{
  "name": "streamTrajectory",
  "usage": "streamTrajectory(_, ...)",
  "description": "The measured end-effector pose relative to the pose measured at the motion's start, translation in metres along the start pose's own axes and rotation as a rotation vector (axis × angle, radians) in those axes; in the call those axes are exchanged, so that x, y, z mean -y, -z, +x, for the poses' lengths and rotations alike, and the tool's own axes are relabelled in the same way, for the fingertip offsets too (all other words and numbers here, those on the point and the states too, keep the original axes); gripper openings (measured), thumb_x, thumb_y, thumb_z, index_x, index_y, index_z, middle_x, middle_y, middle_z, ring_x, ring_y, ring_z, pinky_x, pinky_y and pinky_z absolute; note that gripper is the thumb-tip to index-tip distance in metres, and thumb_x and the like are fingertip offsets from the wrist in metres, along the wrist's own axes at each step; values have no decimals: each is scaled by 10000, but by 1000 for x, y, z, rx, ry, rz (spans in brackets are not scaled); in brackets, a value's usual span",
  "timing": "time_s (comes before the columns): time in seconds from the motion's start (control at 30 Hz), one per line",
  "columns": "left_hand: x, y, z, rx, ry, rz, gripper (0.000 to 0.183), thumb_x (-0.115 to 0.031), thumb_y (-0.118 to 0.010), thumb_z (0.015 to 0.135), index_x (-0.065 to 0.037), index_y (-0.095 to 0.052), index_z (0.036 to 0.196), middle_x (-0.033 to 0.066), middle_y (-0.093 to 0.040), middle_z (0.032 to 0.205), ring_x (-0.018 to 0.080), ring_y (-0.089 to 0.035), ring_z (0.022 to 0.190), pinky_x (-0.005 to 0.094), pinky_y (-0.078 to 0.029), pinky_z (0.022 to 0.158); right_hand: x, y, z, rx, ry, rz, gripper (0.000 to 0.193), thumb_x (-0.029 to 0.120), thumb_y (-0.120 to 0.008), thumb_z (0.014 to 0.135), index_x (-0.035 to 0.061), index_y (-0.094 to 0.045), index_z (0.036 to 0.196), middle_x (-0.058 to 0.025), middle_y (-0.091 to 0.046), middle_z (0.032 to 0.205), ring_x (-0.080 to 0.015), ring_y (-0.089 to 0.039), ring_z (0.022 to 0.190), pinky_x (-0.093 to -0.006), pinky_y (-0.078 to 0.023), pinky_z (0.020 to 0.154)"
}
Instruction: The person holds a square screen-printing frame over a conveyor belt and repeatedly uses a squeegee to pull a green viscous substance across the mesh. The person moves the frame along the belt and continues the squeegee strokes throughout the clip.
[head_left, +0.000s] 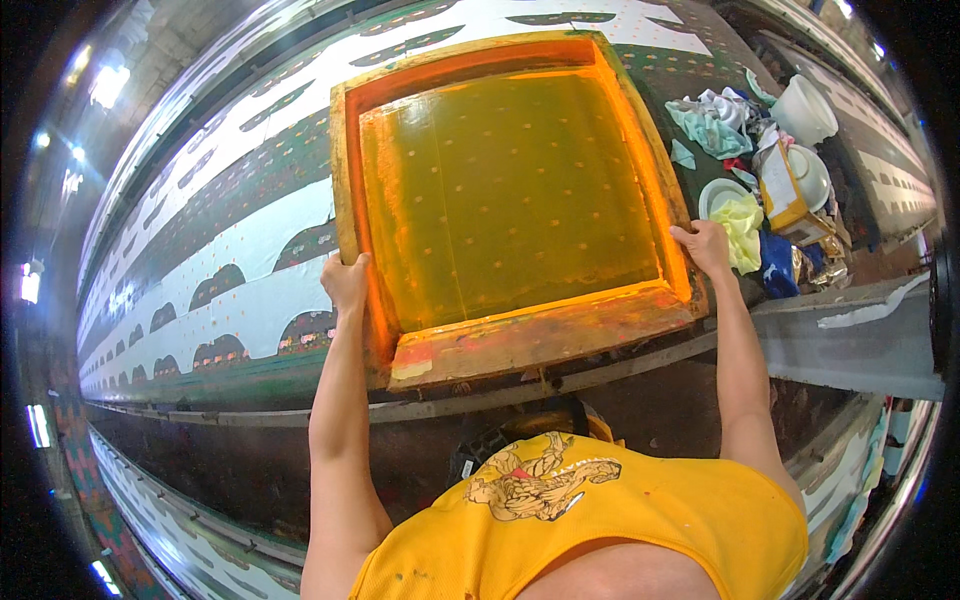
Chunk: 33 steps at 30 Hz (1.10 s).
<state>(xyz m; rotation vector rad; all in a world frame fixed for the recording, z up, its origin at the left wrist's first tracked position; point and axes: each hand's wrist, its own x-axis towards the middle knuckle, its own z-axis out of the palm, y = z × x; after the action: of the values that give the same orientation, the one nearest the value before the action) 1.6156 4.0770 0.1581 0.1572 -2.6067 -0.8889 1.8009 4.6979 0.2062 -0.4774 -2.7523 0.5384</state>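
A large screen printing frame (520,210) lies in front of me, its wooden sides stained orange and its mesh olive-yellow with rows of small pale dots. My left hand (346,282) is closed round the left side of the frame, low down. On the right side, my right hand (706,246) grips the frame with its thumb on the upper edge. Most fingers of both hands are hidden behind the wood. Beneath the frame runs a long dark-green printing table (270,372) carrying pale cut pieces (245,285) with dark curved openings. Whether the frame touches the table I cannot tell.
Right of the frame sit crumpled rags (715,120), a white tub (803,110), a yellow cloth (738,232) and a yellow-and-white carton (785,195). A grey metal rail (850,330) edges the table there. Another table with pale pieces (180,530) stands at the lower left.
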Motion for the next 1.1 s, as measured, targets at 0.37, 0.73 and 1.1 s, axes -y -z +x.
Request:
streamTrajectory(0.37, -2, -11, -1, 52, 93, 57, 405, -332, -754, 737, 36, -747, 906, 236, -730, 832, 377, -720, 809, 453, -544, 767, 6, 6, 7, 183, -89, -100, 606, 520, -749, 811, -60, -625, 684, -248, -611, 676, -408, -618, 672, -482, -463, 632)
streamTrajectory(0.73, 2, -10, -4, 89, 87, 44, 441, -338, -790, 774, 67, -720, 936, 250, -727, 888, 397, -716, 865, 465, -542, 797, 201, 19, -91, 461, 734, 336, 441, 278, -819, 780, 5, -651, 1083, -188, -642, 1118, -381, -606, 1094, -446, -502, 960)
streamTrajectory(1.1, 6, -14, 3, 181, 96, -53, 518, -390, -833, 765, 79, -686, 928, 260, -675, 975, 420, -657, 948, 492, -511, 866, 254, -38, -107, 443, 573, -227, 202, 158, -701, 689, 80, -678, 874, -125, -711, 847, -329, -701, 830, -475, -565, 691)
